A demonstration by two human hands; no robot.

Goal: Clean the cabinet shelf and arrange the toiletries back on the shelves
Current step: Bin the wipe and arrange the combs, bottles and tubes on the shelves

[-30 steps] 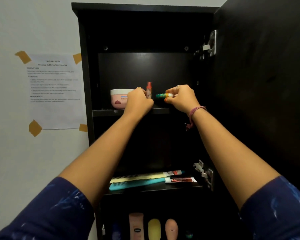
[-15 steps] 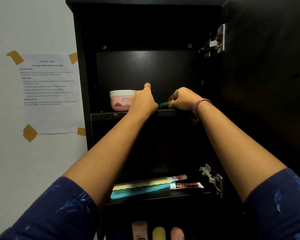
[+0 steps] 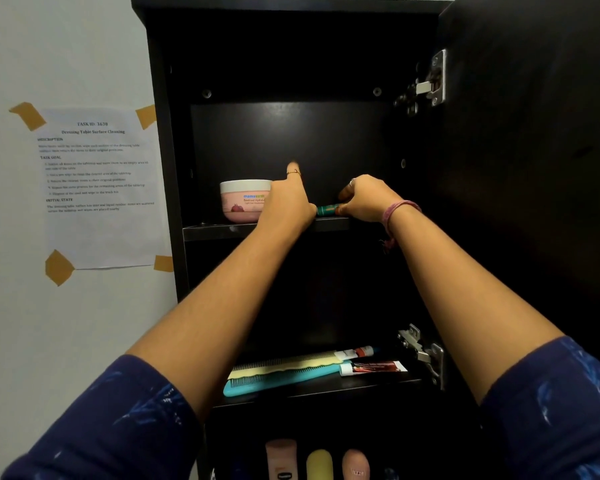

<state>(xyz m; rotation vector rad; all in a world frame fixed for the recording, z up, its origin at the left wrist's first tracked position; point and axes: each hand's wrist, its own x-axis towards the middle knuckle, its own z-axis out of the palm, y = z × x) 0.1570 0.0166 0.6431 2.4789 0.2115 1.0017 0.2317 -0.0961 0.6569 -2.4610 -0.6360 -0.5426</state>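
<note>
The dark cabinet's top shelf [image 3: 215, 232] carries a pink-and-white cream jar [image 3: 243, 200] at its left. My left hand [image 3: 286, 206] rests on the shelf just right of the jar, index finger pointing up; whatever lies under its palm is hidden. My right hand [image 3: 364, 199] pinches a small green stick [image 3: 326, 210] that lies sideways on the shelf between the two hands. The middle shelf [image 3: 361, 384] holds a yellow comb [image 3: 284, 364], a teal comb [image 3: 278, 381] and two small tubes [image 3: 374, 368].
The cabinet door [image 3: 534, 168] stands open at the right, with metal hinges [image 3: 430, 81] jutting inward. Three bottles [image 3: 319, 464] stand upright on the lowest shelf. A taped instruction sheet [image 3: 97, 185] hangs on the wall to the left.
Both hands have lowered onto the top shelf. The red tube held upright in my left hand a second ago is out of sight. The green stick has come down to the shelf.
</note>
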